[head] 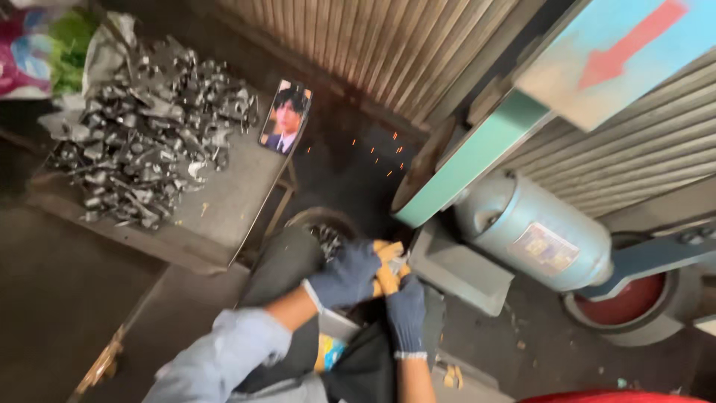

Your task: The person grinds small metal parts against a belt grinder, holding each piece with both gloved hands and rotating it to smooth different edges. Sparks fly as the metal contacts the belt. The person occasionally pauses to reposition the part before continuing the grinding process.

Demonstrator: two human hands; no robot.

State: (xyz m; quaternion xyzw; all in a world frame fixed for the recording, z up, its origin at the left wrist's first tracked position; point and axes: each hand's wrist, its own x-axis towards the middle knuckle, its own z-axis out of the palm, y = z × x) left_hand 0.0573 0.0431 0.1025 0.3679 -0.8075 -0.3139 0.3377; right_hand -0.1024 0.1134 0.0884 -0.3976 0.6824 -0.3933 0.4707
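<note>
Both your gloved hands are pressing a small metal piece [394,263] against the near end of the green sanding belt [477,153]. Your left hand [344,277] and right hand [405,310] are each clenched tight on it, very close to the belt. If the piece slips, your fingers could touch the belt and get hurt. Sparks [377,153] fly off to the far side, toward the picture card [285,117] on the bench [224,198]; they could burn it. The pile of metal parts [142,127] sits far left.
</note>
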